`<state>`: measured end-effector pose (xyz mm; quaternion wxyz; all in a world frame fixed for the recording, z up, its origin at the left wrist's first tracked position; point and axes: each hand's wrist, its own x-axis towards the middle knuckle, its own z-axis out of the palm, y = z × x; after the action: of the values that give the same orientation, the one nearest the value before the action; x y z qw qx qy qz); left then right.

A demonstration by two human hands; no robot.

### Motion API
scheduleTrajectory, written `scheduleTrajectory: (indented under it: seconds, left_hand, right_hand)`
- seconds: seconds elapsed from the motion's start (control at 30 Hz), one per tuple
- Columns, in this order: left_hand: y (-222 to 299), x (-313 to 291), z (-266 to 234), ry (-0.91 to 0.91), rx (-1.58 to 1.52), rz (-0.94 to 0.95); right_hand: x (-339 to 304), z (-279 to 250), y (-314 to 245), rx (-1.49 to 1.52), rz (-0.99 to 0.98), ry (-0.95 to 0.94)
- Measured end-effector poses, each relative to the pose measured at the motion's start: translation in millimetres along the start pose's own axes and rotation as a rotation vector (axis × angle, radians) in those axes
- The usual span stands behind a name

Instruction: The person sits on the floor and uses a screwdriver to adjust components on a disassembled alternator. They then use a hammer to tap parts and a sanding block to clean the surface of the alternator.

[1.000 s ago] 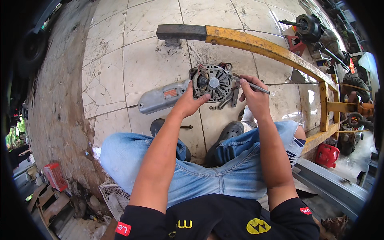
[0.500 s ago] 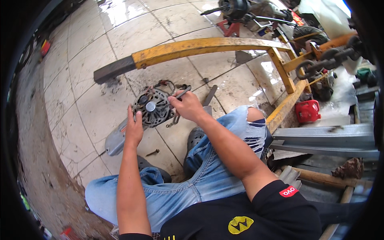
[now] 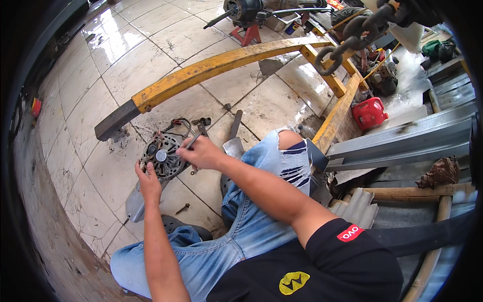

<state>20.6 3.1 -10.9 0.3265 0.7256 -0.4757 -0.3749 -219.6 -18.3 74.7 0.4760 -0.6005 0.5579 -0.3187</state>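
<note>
On the tiled floor sits an alternator (image 3: pixel 174 162), a round slotted metal housing with a silver centre cap and loose wires at its far side. My left hand (image 3: pixel 150 185) grips its near left rim, thumb and fingers closed on the edge. My right hand (image 3: pixel 201 153) is closed around a thin grey metal rod-like tool (image 3: pixel 192 141) over the alternator's right side. The tool's exact kind is hidden by my fingers. Beneath the alternator's near left side, a grey metal piece (image 3: pixel 135 204) sticks out. A bolt (image 3: pixel 182 208) lies near my shoe.
A yellow steel frame (image 3: pixel 201 69) with a dark end arches beyond the alternator. A flat metal bar (image 3: pixel 235 124) lies right of my right hand. At the right are a red container (image 3: pixel 370 114), a hanging chain (image 3: pixel 347 43) and a metal channel (image 3: pixel 402 143).
The whole view has shifted, so the scene sits further left. My right hand has come closer in over the alternator's face with the tool. My left fingers have curled at the rim.
</note>
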Motion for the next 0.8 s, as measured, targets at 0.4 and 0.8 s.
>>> scheduleTrajectory:
  seconds: [0.4, 0.8]
  left_hand:
    - [29.8, -20.3, -4.1, -0.133, 0.118, 0.113]
    - [22.4, 0.0, -5.9, -0.075, 0.209, 0.163]
  right_hand:
    - [0.8, -11.7, 7.9, -0.068, -0.040, 0.122]
    - [12.4, -20.7, 23.8, 0.107, 0.057, 0.211]
